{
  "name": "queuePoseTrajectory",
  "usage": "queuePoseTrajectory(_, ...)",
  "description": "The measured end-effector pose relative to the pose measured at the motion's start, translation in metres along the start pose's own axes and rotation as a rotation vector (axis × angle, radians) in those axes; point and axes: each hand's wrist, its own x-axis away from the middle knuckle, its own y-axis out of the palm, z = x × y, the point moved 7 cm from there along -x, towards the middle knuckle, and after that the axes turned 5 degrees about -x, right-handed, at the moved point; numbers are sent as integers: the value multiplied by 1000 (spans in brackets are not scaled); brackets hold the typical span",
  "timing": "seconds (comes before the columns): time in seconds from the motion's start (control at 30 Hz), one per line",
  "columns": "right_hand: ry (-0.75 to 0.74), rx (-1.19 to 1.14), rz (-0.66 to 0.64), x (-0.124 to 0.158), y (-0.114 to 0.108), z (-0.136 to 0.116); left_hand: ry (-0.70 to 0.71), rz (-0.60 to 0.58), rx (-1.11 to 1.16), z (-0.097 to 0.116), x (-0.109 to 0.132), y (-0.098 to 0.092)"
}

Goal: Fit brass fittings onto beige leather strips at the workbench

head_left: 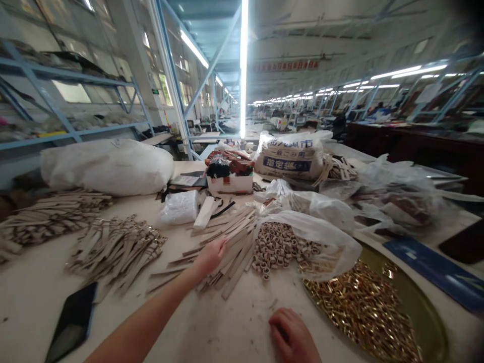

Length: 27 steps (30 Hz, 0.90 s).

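Note:
My left hand [212,256] reaches over a fanned pile of flat beige strips [236,257]. Its fingers are pinched at the end of one strip in that pile. Low in front of me, my right hand [293,335] is above the table with its fingers curled inward; whatever they may hold is hidden. Between the hands and farther off, many small beige loops [274,247] spill from a clear plastic bag [333,237]. To the right, a round golden tray [429,315] carries a heap of gold-coloured metal buckles [363,307].
A phone [73,320] lies at the left front, near bundled straps with buckles [121,247]. More strips [53,214] are stacked at far left. Behind stand a large white sack [109,166], a filled box [230,184] and a printed bag [289,159]. A blue flat object [434,269] borders the tray.

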Motion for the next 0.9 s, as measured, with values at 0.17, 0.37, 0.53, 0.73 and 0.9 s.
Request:
queuePoseTrajectory(0.17, 168, -214, 98, 4, -10, 2, 18, 11, 49, 34, 85, 15)
queuePoseTrajectory(0.37, 487, -801, 261, -10, -18, 24, 150, -192, -22, 82, 145, 72)
queuePoseTrajectory(0.53, 408, -734, 162, -23, -13, 0, 34, -268, 440, 113, 129, 88)
queuePoseTrajectory(0.73, 167, -113, 358, -52, -112, 4, -168, -232, 761, 107, 104, 106)
queuePoseTrajectory(0.9, 270, 552, 739, -61, -241, 68, -92, -94, 578, 92, 112, 112)
